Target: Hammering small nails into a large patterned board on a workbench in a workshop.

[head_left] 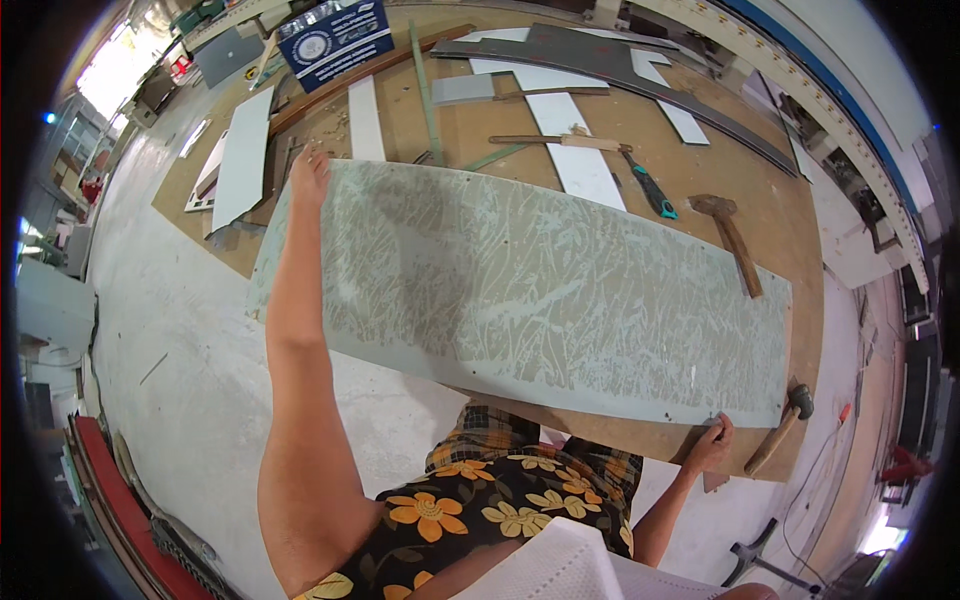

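Left hand (310, 165) and right hand (712, 440) grip the long patterned panel (520, 290) at opposite corners

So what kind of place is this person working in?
Most likely a carpentry or panel workshop. A hammer and a utility knife lie on the low plywood worktable, and the left hand and right hand hold a long scraped panel.
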Demonstrator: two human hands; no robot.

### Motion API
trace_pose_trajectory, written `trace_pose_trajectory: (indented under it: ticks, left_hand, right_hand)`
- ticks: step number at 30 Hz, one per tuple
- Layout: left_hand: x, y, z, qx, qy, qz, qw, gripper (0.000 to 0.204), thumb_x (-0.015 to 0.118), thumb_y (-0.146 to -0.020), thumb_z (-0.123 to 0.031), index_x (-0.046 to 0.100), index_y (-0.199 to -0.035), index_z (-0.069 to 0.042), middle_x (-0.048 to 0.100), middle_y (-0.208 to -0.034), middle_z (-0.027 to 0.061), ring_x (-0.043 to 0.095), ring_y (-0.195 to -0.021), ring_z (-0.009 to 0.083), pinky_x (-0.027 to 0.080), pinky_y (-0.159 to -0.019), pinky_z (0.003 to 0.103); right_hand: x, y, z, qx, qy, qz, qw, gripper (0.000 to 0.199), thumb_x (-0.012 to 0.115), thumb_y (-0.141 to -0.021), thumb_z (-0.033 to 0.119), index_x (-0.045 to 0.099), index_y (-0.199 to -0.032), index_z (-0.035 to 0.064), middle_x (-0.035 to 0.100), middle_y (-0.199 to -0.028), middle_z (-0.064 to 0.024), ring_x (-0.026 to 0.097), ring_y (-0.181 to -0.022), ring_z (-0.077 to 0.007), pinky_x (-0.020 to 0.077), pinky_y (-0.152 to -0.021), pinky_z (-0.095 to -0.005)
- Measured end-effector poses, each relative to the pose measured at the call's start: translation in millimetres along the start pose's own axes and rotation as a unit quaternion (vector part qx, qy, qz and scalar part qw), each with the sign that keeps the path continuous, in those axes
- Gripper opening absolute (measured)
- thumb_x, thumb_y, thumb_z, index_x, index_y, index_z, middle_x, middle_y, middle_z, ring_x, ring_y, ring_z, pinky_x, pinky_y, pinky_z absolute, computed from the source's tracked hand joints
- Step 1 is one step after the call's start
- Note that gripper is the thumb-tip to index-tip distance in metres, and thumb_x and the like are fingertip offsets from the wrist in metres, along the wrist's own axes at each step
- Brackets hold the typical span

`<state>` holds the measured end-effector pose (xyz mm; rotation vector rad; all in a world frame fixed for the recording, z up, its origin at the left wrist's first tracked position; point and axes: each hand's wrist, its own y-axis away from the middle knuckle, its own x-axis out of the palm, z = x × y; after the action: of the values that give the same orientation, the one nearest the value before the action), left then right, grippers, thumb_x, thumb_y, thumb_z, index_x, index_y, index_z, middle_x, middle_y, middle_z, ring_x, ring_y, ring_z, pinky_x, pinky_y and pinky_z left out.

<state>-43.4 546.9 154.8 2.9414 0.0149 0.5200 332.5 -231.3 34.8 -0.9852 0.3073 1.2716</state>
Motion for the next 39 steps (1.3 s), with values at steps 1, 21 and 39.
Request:
trace_pose_trajectory:
  ticks: [1,21,39]
  left_hand:
    - [-4,16,3,-0.005,0.016,0.008,1.0,0.06,0.048,-0.1,-0.032,0.029,-0.15,-0.006,0.041,-0.148,0.0228,0.042,-0.136,0.0344,0.029,-0.112,0.05]
    - [-89,394,127,-0.208,-0.192,0.036,0.958,0.035,0.063,-0.094,-0.043,0.055,-0.084,-0.01,0.064,-0.072,0.0036,0.055,-0.056,0.0091,0.039,-0.048,0.022]
    - [-71,369,145,-0.181,-0.123,0.087,0.972,0.013,0.064,-0.096,-0.021,0.06,-0.093,-0.009,0.069,-0.08,0.0066,0.058,-0.059,0.0095,0.042,-0.05,0.021]
  right_hand:
    - [-2,0,6,0.02,0.0,0.012,1.0,0.024,0.051,-0.093,0.011,0.069,-0.106,0.0023,0.071,-0.1,-0.0132,0.066,-0.089,-0.0274,0.0511,-0.081,-0.0369]
    - [-7,-1,10,0.004,-0.079,0.002,0.997,0.02,0.058,-0.086,0.004,0.07,-0.102,0.0063,0.067,-0.09,-0.0109,0.064,-0.075,-0.0241,0.0506,-0.069,-0.0346]
    - [-29,22,27,-0.041,-0.077,0.071,0.994,0.058,0.078,-0.073,0.013,0.059,-0.128,0.007,0.059,-0.095,-0.0154,0.06,-0.089,-0.0307,0.0497,-0.079,-0.0403]
